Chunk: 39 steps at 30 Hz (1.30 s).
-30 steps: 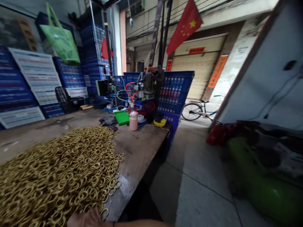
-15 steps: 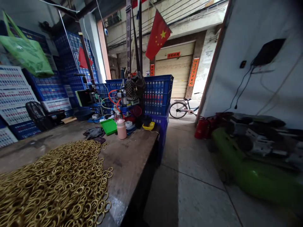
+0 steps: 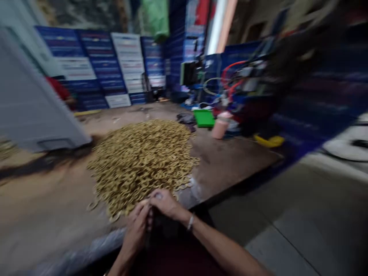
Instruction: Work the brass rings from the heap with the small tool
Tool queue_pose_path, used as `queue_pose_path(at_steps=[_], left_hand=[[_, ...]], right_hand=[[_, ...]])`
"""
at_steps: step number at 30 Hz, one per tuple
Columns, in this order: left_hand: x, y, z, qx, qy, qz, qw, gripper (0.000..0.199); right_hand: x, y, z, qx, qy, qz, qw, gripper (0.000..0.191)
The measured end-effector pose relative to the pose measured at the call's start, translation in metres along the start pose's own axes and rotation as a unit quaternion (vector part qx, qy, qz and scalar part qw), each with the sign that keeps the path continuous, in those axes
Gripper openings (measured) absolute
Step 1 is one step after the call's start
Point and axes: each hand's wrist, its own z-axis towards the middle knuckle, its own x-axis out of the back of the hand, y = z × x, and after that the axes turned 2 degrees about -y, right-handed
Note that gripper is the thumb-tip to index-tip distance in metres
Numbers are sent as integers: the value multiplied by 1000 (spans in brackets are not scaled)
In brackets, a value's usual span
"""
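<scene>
My left hand [image 3: 137, 224] and my right hand [image 3: 165, 203] meet at the near edge of the table [image 3: 227, 165], fingertips touching. The fingers of both are closed in a pinch. What lies between them is too small and blurred to name. A small round shape shows on the right hand, and I cannot tell whether it is worn or held. Right beyond the hands spreads a wide heap of brass-coloured rings [image 3: 143, 153]. A few loose rings lie around its edges.
A large grey panel [image 3: 43, 96] stands on the left. Behind the heap are a dark cloth [image 3: 186, 119], a green tray [image 3: 204, 118], a pink bottle [image 3: 220, 126] and a yellow tray [image 3: 268, 140]. Stacked blue and white crates [image 3: 100, 65] line the back.
The view has swung left and down, bringing the whole heap and the grey panel into sight. Both my hands, out of view before, now show at the table's near edge.
</scene>
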Motion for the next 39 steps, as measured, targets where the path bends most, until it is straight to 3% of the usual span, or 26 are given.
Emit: queue_pose_path(at_steps=[4, 11, 15, 19, 24, 28, 33, 39], left_hand=[[1, -3, 5, -19, -5, -15, 1000, 31], [3, -5, -4, -36, -21, -45, 998, 29], [3, -5, -3, -46, 3, -35, 998, 28], [3, -5, -3, -54, 30, 12, 998, 29], [-1, -1, -4, -54, 44, 52, 996, 30], [0, -1, -4, -66, 59, 73, 993, 31], [5, -3, -14, -54, 33, 43, 997, 30], [8, 2, -29, -7, -19, -137, 990, 24]], right_hand=[[4, 1, 2, 16, -76, 42, 996, 21], [1, 0, 0, 21, -71, 4, 997, 22], [5, 6, -1, 64, -19, -112, 991, 18], [7, 12, -9, 150, -56, -273, 949, 14], [5, 14, -14, 185, -67, -340, 920, 13], [4, 10, -14, 167, -85, -374, 908, 13], [3, 9, -11, 115, -86, -430, 891, 22], [4, 14, 8, 80, 0, -451, 889, 20]])
